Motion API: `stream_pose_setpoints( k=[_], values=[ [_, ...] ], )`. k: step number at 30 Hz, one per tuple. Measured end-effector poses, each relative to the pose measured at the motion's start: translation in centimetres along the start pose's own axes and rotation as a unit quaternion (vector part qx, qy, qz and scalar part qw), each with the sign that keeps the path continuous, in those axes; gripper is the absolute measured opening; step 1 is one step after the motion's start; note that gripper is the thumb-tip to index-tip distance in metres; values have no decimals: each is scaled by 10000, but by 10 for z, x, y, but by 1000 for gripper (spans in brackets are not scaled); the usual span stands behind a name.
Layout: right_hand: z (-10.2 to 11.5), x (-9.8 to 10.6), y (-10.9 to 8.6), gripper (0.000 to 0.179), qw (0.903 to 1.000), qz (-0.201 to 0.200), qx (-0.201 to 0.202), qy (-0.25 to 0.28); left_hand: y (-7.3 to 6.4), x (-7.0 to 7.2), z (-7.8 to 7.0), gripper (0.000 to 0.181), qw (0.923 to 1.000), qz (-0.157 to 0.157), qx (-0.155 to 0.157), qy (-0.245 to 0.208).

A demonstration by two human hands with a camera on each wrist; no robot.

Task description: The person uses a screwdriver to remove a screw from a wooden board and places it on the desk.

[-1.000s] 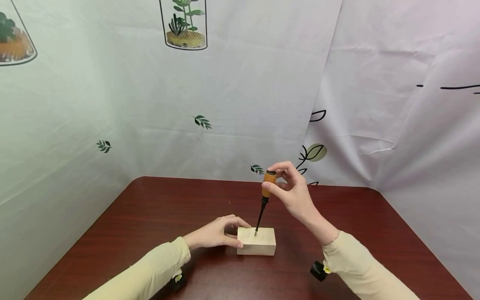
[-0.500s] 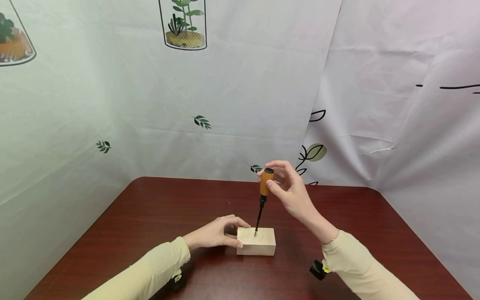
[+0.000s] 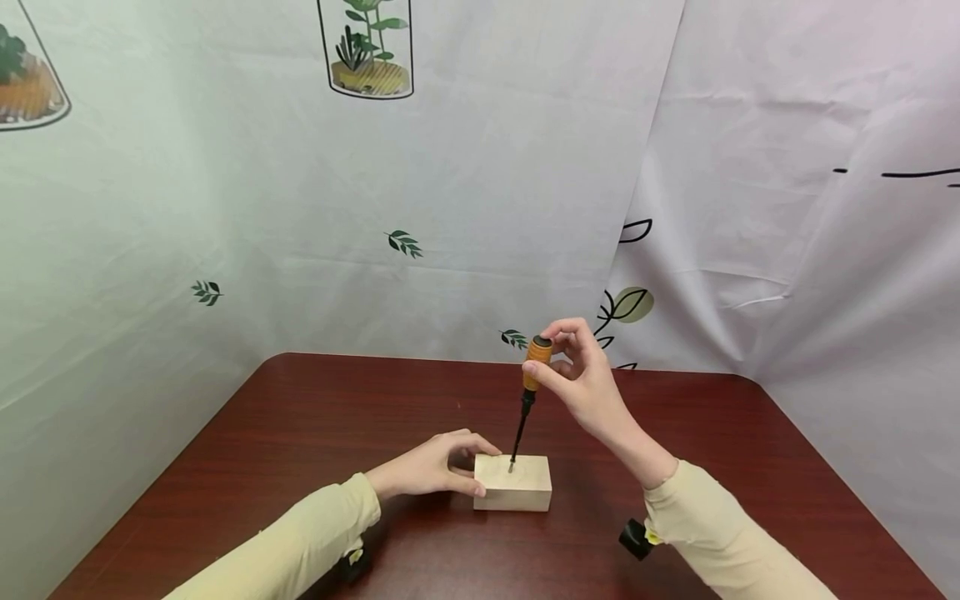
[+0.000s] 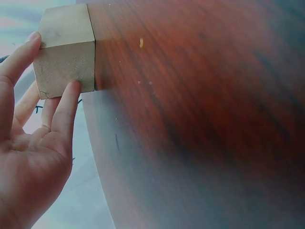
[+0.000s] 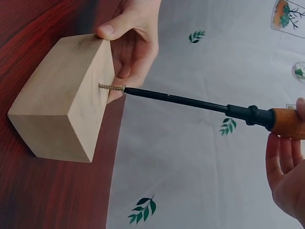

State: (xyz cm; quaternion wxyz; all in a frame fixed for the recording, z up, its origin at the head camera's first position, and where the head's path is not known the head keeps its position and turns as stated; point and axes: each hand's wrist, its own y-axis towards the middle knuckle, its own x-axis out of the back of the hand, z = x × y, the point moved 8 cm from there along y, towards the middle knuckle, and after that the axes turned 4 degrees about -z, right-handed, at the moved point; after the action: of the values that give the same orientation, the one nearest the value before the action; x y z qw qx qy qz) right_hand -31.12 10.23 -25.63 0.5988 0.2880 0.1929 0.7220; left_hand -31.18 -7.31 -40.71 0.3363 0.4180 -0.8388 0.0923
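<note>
A white fabric backdrop (image 3: 480, 167) printed with plant motifs stands behind the dark red wood-grain table (image 3: 337, 417). The left hand (image 3: 438, 467) spans the left end of the wooden block (image 3: 531, 485), holding it between thumb and fingers. The right hand (image 3: 588, 387) pinches the screwdriver (image 3: 528, 399) by its orange handle. The block rests flat on the table. The screwdriver stands above the block's top face, handle up, slightly tilted; its black shaft points downward. The screw (image 5: 111, 88) is partly seated in that face, threads exposed, with the screwdriver tip at its head.
</note>
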Motion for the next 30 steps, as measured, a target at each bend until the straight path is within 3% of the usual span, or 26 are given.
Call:
stream_pose_setpoints(
  k=[13, 17, 21, 25, 30],
  values=[
    [4, -7, -3, 33, 9976, 554, 255, 324, -2, 0, 0, 46, 9999, 38, 86, -78],
    [3, -7, -4, 32, 9987, 368, 274, 231, -2, 0, -1, 47, 10000, 1, 39, -36],
    [0, -6, -3, 41, 9999, 129, 49, 80, -1, 0, -1, 47, 10000, -25, 17, -40],
    [-2, -4, -1, 44, 9998, 123, -123, -25, 0, 0, -1, 46, 9999, 0, 6, -111],
    [1, -3, -1, 40, 9993, 319, 110, -149, 1, 0, -2, 46, 9999, 34, -4, -157]
  ],
)
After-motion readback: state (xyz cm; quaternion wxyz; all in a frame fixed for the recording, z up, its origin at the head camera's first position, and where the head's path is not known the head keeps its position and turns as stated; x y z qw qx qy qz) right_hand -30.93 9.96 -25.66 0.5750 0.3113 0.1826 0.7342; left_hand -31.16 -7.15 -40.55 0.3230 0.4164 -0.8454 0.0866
